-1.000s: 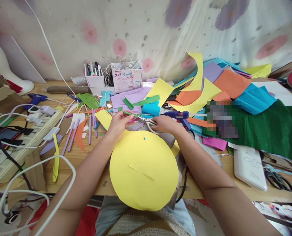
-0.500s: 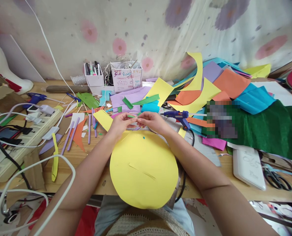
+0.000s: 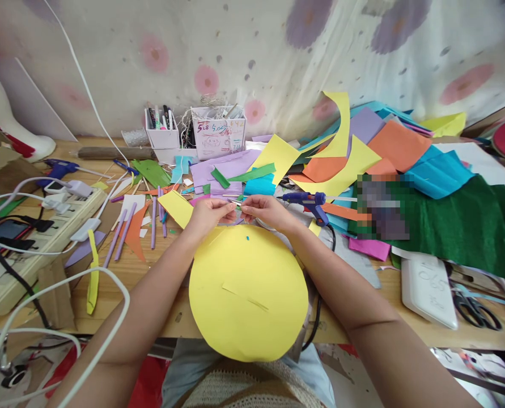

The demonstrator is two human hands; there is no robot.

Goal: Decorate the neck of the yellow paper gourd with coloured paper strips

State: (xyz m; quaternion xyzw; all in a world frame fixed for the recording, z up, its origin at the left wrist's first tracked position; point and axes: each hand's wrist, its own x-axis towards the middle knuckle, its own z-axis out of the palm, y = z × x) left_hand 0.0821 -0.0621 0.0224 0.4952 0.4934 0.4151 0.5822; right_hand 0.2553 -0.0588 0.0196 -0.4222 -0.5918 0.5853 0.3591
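My left hand (image 3: 209, 214) and my right hand (image 3: 264, 209) meet just beyond the far edge of a large yellow paper circle (image 3: 247, 289) that lies on the wooden desk (image 3: 150, 266). Both hands pinch a small green paper strip (image 3: 237, 206) between their fingertips. The circle has a short slit near its middle and a tiny blue scrap near its top. A blue glue gun (image 3: 309, 201) lies just right of my right hand.
Coloured paper sheets (image 3: 341, 153) and green felt (image 3: 469, 221) pile up at the right. A power strip (image 3: 35, 226) with white cables fills the left. Pen boxes (image 3: 218, 133) stand at the back. Black scissors (image 3: 475, 309) and a white tray (image 3: 428, 289) lie at the right front.
One second ago my right hand held scissors at the green strip. The scissors are gone from my hand, and both hands now pinch the strip together.
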